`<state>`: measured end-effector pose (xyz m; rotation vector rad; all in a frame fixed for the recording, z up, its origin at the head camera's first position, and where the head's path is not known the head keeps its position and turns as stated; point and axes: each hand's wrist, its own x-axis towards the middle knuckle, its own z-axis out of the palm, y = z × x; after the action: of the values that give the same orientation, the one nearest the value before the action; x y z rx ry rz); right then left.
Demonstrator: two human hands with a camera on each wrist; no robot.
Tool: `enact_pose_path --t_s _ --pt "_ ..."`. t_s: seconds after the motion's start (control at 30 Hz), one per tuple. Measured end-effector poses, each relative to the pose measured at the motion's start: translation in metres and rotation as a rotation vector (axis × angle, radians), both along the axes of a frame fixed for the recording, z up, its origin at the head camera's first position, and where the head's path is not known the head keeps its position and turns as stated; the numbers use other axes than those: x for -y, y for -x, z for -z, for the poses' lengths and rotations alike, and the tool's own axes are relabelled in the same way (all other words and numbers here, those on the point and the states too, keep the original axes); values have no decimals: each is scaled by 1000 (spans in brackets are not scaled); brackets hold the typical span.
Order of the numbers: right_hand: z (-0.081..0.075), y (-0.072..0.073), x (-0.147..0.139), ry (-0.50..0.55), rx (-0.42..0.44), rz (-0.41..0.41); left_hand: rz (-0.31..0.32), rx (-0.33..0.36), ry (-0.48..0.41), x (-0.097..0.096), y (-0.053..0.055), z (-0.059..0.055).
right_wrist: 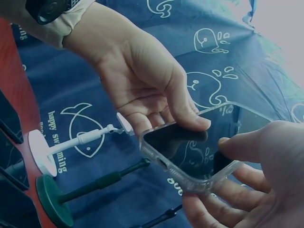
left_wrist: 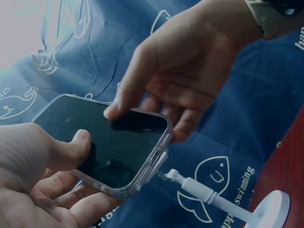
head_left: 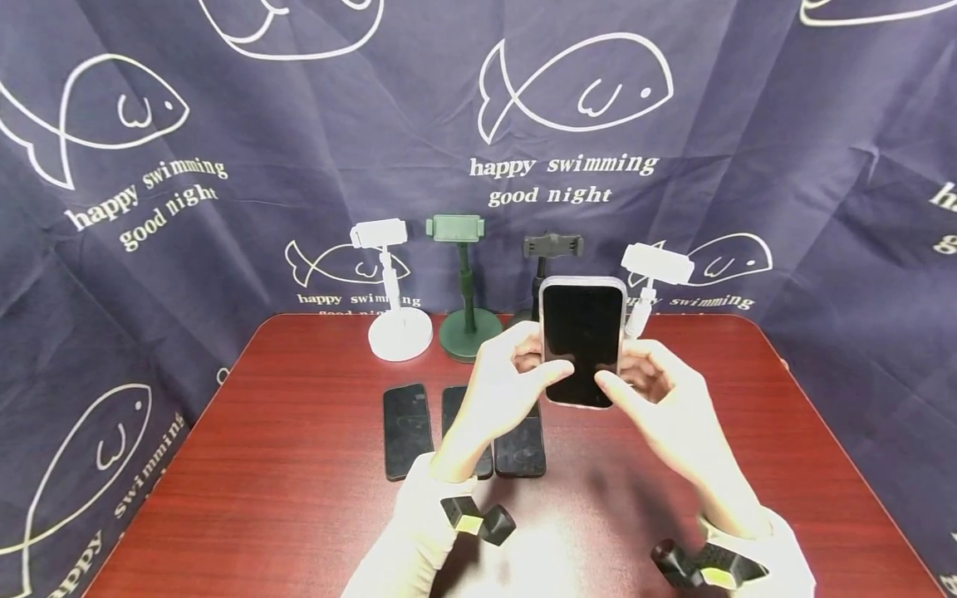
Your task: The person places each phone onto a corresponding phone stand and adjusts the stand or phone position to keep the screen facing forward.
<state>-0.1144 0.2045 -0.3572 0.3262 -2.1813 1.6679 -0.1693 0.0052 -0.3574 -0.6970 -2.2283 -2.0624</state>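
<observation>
Both hands hold one smartphone [head_left: 583, 332] upright above the table, its dark screen toward the head camera. A clear case edge runs around the phone [left_wrist: 128, 147] in the left wrist view. My left hand [head_left: 504, 378] grips its left side, thumb on the glass and fingers behind. On the opposite side my right hand [head_left: 665, 399] does the same, its thumb low on the screen. In the right wrist view the left hand [right_wrist: 142, 71] and right hand [right_wrist: 259, 180] face each other across the phone [right_wrist: 190, 147]. Fingers behind the phone are partly hidden.
Phone stands line the table's back: a white one [head_left: 399, 334], a green one [head_left: 469, 332], a black one [head_left: 553, 246] partly hidden by the phone, and another white one [head_left: 658, 264]. Dark phones lie flat in front, one at left [head_left: 407, 432]. A fish-print cloth [head_left: 419, 124] hangs behind.
</observation>
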Motion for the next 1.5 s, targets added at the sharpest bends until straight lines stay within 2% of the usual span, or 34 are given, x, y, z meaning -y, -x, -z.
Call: enact_pose_path --t_s 0.17,0.33,0.8,0.97,1.1,1.33,1.5 --pt "3 2 0 -62 41 -31 -45 12 12 3 1 -1" --pt "5 3 0 -58 79 -59 -53 25 -9 4 2 -3" --pt "10 8 1 11 74 -140 -58 14 -29 4 2 -2" --pt "10 8 -1 13 55 -137 -57 28 -30 4 1 -3" --pt "11 8 0 27 49 -168 -55 40 -28 4 0 -5" --pt "11 6 2 -56 79 -138 -43 39 -35 4 -2 -4" --pt "9 5 1 -97 59 -108 -29 31 -50 2 -2 -4"
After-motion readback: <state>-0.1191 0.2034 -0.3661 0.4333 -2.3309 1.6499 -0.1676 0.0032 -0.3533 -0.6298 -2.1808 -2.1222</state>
